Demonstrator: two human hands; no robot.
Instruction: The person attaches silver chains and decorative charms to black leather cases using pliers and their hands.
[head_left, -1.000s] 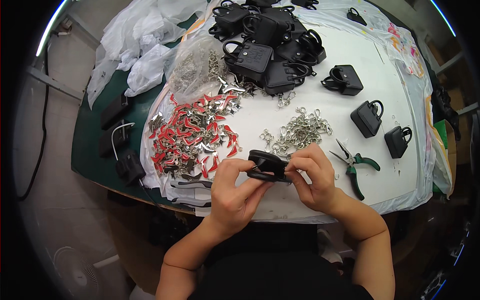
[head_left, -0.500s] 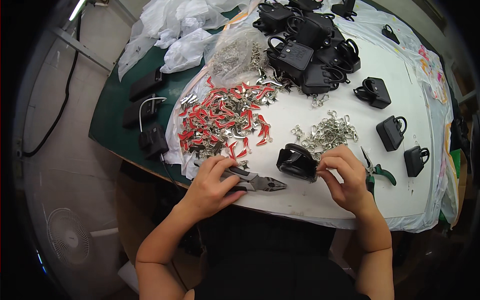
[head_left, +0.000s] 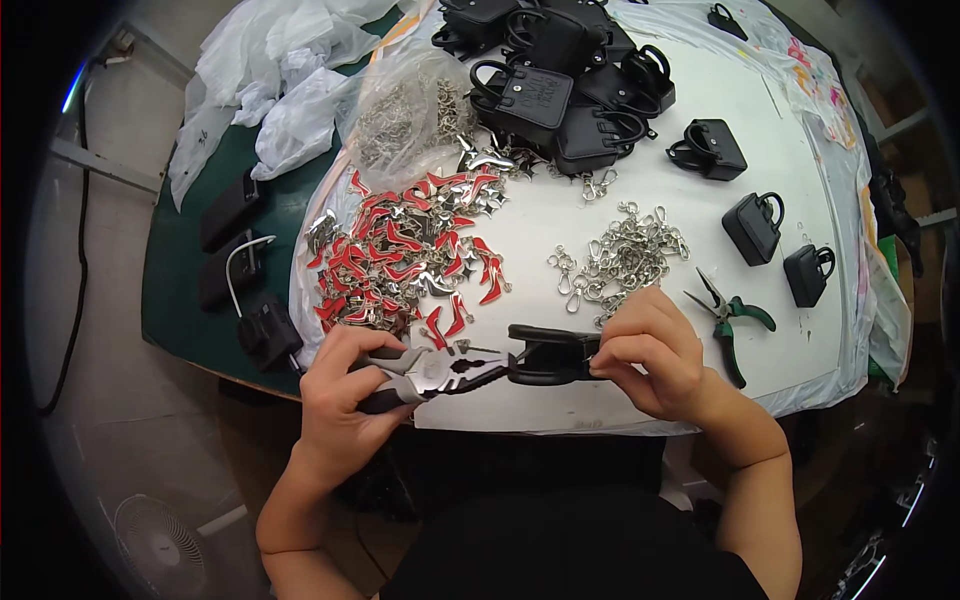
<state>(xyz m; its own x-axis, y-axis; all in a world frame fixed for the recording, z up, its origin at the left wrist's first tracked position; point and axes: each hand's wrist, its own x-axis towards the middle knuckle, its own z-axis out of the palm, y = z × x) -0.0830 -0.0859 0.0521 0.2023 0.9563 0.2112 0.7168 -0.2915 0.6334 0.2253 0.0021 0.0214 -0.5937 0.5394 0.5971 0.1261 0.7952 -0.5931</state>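
My left hand (head_left: 345, 395) is closed around the grey and black handles of a pair of combination pliers (head_left: 436, 371). The jaws are parted and their tips reach the handle end of a small black handbag (head_left: 555, 357); whether they touch it is hard to tell. My right hand (head_left: 655, 360) pinches the other end of that bag between thumb and fingers, lifting it near the table's front edge. Behind my right hand lies a pile of silver swivel clasps (head_left: 635, 250). Red and silver shoe-shaped charms (head_left: 400, 245) are heaped beyond the pliers.
Green-handled long-nose pliers (head_left: 731, 322) lie right of my right hand. Several small black bags stand along the right, one being a bag (head_left: 754, 228); more bags (head_left: 565, 90) pile up at the back. A clear plastic bag (head_left: 405, 115) of metal parts and black power banks (head_left: 232, 208) are left.
My left hand has raised the pliers off the table, with their jaws now parted, to the black bag. My right hand has turned the bag sideways. The whole view has shifted.
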